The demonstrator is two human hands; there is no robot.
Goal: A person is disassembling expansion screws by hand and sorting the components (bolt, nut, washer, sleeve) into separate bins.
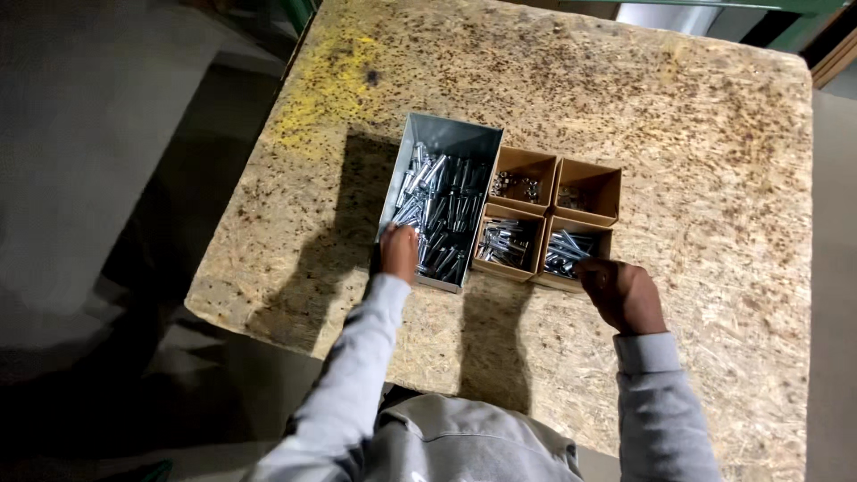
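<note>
A grey metal bin [446,138] full of shiny metal bolts [442,210] stands on the chipboard table [571,80]. My left hand [399,252] reaches into the bin's near left corner, fingers curled down among the bolts. To the right sit several small brown cardboard boxes [589,187] with smaller metal parts. My right hand [622,293] rests at the near edge of the near right box [571,253], fingers bent at its rim. Whether either hand pinches a bolt is hidden.
The table's left edge drops to a dark grey floor [98,161]. A yellow paint smear [326,85] marks the board's far left. Green framing [786,22] shows beyond the far edge. My grey sleeves and jacket fill the bottom.
</note>
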